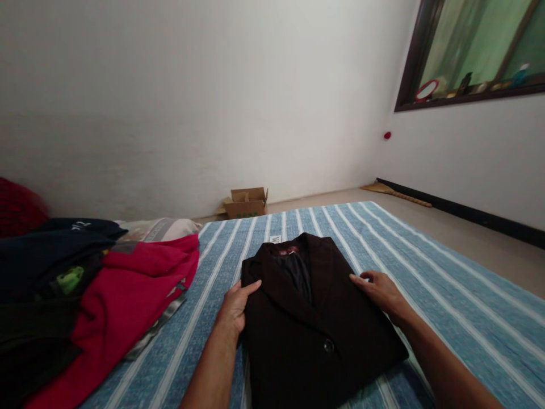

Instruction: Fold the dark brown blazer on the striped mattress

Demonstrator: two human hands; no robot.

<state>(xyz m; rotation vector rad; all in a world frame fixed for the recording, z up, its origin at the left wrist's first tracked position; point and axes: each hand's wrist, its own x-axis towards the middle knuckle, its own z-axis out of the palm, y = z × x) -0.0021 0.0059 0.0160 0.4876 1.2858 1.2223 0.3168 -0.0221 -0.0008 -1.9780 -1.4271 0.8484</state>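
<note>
One jacket, perhaps four piled garments

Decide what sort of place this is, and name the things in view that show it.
Probably a bedroom at home: a blue striped bedsheet covers a low bed, a pile of clothes lies beside a folded dark jacket, and a cardboard box sits against the bare wall.

left hand: flat, fingers extended | right hand: palm down, fingers curled

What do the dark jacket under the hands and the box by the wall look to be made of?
Dark jacket: matte woven cloth, probably suiting, with a shinier lining at the collar. Box: plain brown cardboard, flaps open. Both hands rest flat on the jacket's edges.
</note>
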